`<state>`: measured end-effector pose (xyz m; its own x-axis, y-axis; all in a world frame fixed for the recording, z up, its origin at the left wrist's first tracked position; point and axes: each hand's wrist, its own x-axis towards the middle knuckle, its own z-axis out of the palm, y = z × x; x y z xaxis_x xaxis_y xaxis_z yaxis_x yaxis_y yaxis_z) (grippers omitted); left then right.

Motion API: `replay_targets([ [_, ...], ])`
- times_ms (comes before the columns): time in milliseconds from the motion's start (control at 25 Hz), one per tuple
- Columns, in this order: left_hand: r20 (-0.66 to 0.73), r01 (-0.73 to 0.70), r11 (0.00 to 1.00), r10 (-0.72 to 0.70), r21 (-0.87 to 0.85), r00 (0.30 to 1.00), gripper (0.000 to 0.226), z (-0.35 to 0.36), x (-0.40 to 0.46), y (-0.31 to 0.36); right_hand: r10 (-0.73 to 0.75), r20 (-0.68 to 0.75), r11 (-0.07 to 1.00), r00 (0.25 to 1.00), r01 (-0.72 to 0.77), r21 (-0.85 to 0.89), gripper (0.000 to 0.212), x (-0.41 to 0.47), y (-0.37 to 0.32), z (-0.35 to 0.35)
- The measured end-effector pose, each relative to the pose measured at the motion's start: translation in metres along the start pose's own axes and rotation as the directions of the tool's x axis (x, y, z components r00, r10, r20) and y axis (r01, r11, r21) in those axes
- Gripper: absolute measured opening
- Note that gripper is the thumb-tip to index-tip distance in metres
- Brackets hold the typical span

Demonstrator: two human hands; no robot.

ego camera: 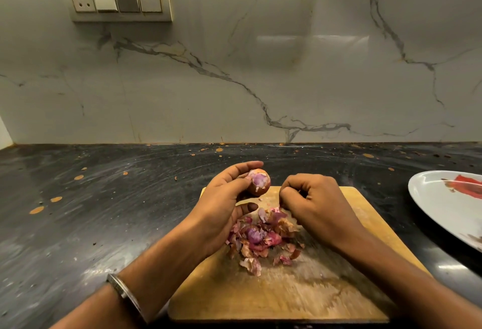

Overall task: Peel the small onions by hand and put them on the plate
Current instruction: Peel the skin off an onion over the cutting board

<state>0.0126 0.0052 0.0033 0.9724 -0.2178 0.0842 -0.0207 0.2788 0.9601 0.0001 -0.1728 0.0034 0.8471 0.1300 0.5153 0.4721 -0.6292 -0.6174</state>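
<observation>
Still mid-peel: left hand (pixel 224 198) gripping a half-skinned onion (pixel 258 182) above the cutting board (pixel 339 271), right hand (pixel 310 198) curling over the peel pile (pixel 263 237), maybe pinching a scrap. Plate (pixel 443 198) sitting onion-free so far, as far as showing.

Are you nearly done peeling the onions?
Not yet. A pile of peels on the cutting board shows peeling has happened. The left hand holds a half-peeled onion; the right hand is curled beside it. No onion shows on the visible part of the plate.
</observation>
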Motion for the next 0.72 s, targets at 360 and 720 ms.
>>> replay_targets([
  [360,0.085,-0.091,0.981,0.077,0.171,0.993,0.025,0.000,-0.004,-0.005,-0.031,-0.086,0.987,0.996,0.044,0.156,0.017,-0.002,0.000,0.000],
  [720,0.054,-0.170,0.949,0.161,0.268,0.985,0.027,0.002,-0.004,-0.012,-0.165,-0.111,0.985,0.980,0.157,-0.076,0.010,-0.004,0.000,0.002],
])
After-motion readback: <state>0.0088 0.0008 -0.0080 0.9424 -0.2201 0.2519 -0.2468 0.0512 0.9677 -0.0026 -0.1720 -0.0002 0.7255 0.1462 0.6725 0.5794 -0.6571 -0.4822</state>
